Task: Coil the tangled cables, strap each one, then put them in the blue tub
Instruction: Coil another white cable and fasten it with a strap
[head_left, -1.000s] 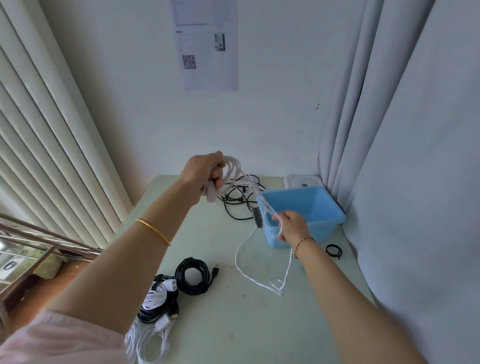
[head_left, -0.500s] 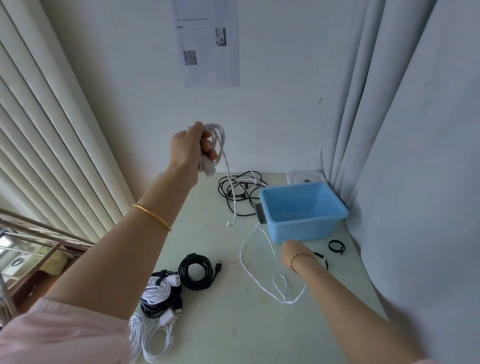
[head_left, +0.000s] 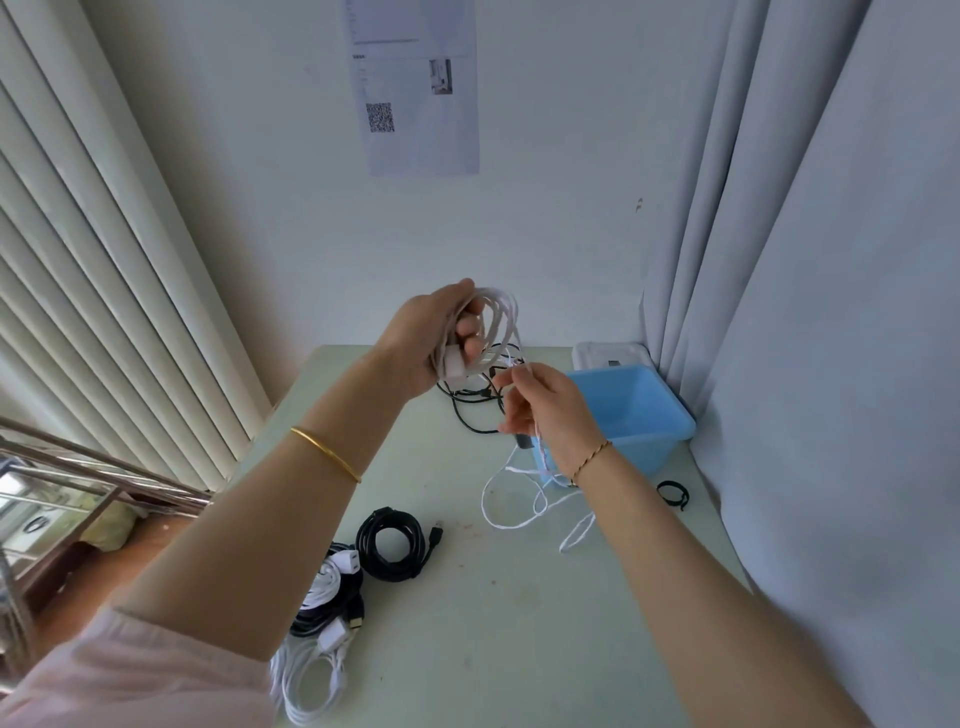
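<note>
Left grip (head_left: 431, 340) clasps white cable coil (head_left: 497, 312); right grip (head_left: 548, 410) pinches loose tail (head_left: 500, 517); blue tub (head_left: 647, 448) at 3 o'clock.

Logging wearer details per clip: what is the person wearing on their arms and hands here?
No gloves on either hand. Behind the left hand sits a thin plain gold bangle on the forearm, with a pale pink sleeve higher up. The right hand has a thin twisted gold bracelet at the wrist; no sleeve shows on that arm.
</note>
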